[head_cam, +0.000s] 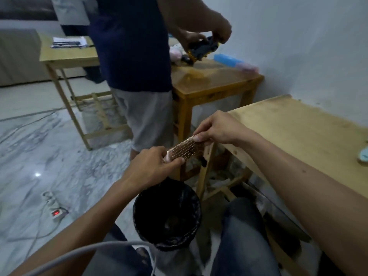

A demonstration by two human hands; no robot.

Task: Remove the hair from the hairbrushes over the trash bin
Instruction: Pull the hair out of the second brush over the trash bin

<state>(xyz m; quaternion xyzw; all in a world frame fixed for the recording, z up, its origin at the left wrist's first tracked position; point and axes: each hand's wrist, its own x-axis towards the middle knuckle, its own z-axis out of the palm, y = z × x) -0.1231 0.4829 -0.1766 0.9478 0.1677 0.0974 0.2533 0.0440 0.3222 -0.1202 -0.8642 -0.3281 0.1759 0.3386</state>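
- a white power strip (54,208) with a lit red switch lies on the marble floor (39,148) at far left, cables trailing from it.
- behind it stands a light wooden folding table (67,54) with papers (68,42) on top.
- a second person in a dark shirt (129,42) and grey shorts stands between that table and a glossy wooden table (215,80), holding a black and yellow object (203,49) in both hands; what it is cannot be told.
- the left hand (153,166) has its fingers curled round the near end of the hairbrush (184,149), thumb pressed along its edge.
- the hairbrush is held tilted, bristle side facing up, between both hands and above the trash bin (167,214); whether hair remains in the bristles is too blurred to tell.
- the trash bin, lined with a black bag, stands on the floor between the wearer's knees, right below the hands.
- the right hand (219,128) pinches the far, higher end of the brush, fingertips bent down onto it.
- on the glossy table beyond lie a blue box (227,59) and a pink item (249,67).
- at right is a plain wooden table (298,132), a pale blue thing (363,154) at its far edge.
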